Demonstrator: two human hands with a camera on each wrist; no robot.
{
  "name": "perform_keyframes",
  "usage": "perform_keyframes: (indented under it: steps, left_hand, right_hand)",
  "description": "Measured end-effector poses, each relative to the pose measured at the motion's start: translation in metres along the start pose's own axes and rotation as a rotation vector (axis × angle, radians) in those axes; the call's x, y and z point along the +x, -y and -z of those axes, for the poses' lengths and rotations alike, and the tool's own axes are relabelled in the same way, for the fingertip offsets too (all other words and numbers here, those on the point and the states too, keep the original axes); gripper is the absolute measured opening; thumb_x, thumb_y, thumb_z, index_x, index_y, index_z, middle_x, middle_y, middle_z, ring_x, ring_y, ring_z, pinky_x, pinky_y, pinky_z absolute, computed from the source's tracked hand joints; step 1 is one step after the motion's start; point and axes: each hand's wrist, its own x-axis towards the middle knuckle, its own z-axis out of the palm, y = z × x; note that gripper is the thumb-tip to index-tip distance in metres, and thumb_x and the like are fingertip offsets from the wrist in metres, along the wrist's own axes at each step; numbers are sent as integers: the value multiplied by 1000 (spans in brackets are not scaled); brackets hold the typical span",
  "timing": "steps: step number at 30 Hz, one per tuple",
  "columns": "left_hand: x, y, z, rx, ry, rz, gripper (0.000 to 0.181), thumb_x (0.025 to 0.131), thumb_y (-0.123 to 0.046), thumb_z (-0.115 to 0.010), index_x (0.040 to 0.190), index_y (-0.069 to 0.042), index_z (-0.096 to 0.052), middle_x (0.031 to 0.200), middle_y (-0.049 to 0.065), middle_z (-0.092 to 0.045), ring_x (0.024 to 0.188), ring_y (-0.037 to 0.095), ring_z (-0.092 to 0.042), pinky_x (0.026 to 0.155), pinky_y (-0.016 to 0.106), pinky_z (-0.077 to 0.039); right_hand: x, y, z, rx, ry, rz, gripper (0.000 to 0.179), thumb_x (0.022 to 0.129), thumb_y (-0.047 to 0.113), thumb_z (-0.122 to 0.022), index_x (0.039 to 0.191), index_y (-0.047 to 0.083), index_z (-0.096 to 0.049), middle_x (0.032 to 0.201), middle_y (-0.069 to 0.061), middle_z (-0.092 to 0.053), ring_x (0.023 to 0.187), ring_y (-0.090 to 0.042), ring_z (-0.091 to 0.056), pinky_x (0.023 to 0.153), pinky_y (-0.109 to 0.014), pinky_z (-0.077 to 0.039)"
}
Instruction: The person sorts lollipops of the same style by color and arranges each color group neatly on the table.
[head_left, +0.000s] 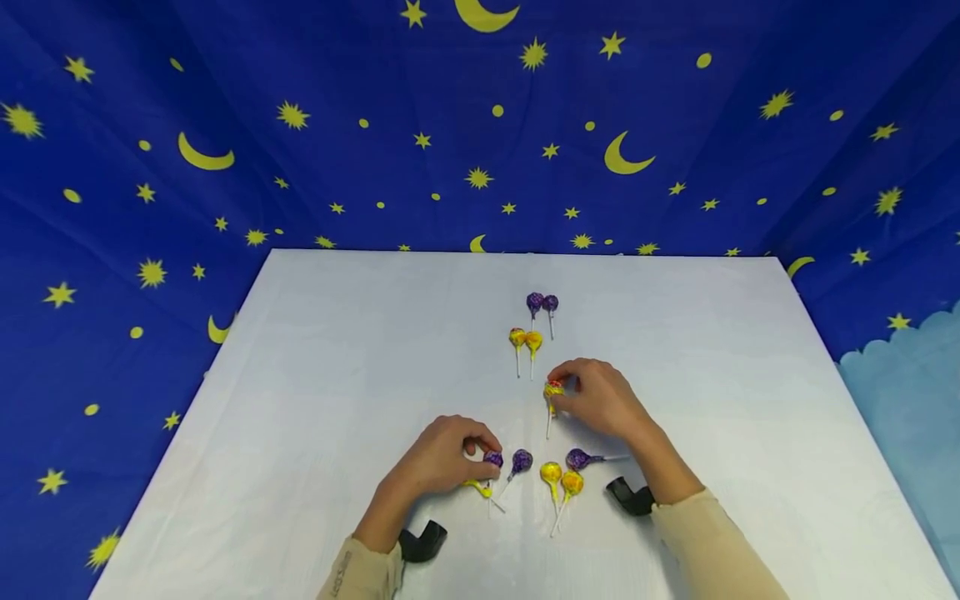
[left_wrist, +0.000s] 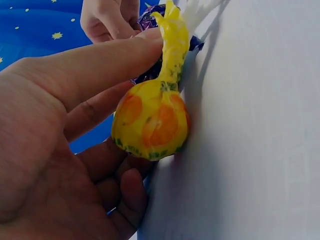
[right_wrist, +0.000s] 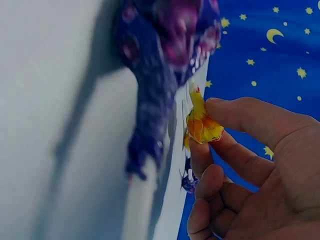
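Note:
My left hand (head_left: 442, 454) pinches a purple-wrapped lollipop (head_left: 492, 458) between thumb and forefinger, low over the white table. A yellow lollipop (head_left: 480, 488) lies just under that thumb; in the left wrist view this yellow lollipop (left_wrist: 152, 120), printed with orange fruit, partly hides the purple wrapper (left_wrist: 150, 20). Farther forward and to the right, my right hand (head_left: 600, 400) holds another yellow lollipop (head_left: 553, 389) by its head, its stick pointing toward me. In the right wrist view thumb and fingers pinch this yellow lollipop (right_wrist: 204, 125); a blurred purple lollipop (right_wrist: 155, 75) fills the foreground.
Two purple lollipops (head_left: 535, 302) lie side by side toward the back, with a yellow pair (head_left: 517, 337) in front of them. Between my forearms are a loose purple lollipop (head_left: 522, 461), crossed yellow ones (head_left: 572, 482) and a sideways purple one (head_left: 579, 459). A starry blue curtain (head_left: 337, 167) surrounds the table (head_left: 300, 350).

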Motion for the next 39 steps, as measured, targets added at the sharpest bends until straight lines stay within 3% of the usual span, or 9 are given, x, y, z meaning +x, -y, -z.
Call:
perform_keyframes:
  steps: [20,25,31,39]
  left_hand:
    - [3,-1,-2,-19,-13,29,18,76,-34,-82,90,-29,-73,77,-19,-60,68,5,-50,63,26,-42]
    - [1,0,-4,-29,-24,53,18,75,-34,-83,89,-28,-73,76,-17,-60,66,6,-49,62,27,-41]
    - [-2,0,-5,-41,-27,52,19,76,-34,-82,90,-28,-73,76,-12,-60,67,6,-49,63,26,-41]
    - [-2,1,-5,-54,-39,46,19,75,-34,-83,90,-27,-73,77,-16,-60,66,7,-48,62,27,-41]
  right_hand:
    - [33,-2,16,-48,-67,-38,27,81,27,-77,101,9,-72,83,-1,-64,70,-19,-53,65,-37,-40]
    - [41,-4,12,-26,-114,-19,26,81,23,-77,102,8,-73,89,-2,-68,72,-19,-55,69,-39,-41]
    - [46,-6,9,-6,-137,-51,25,82,22,-76,102,8,-73,96,-5,-69,78,-21,-60,74,-42,-44]
    - [53,-7,13,-9,-150,-64,25,82,23,-76,104,9,-74,100,-7,-70,85,-25,-63,79,-46,-45]
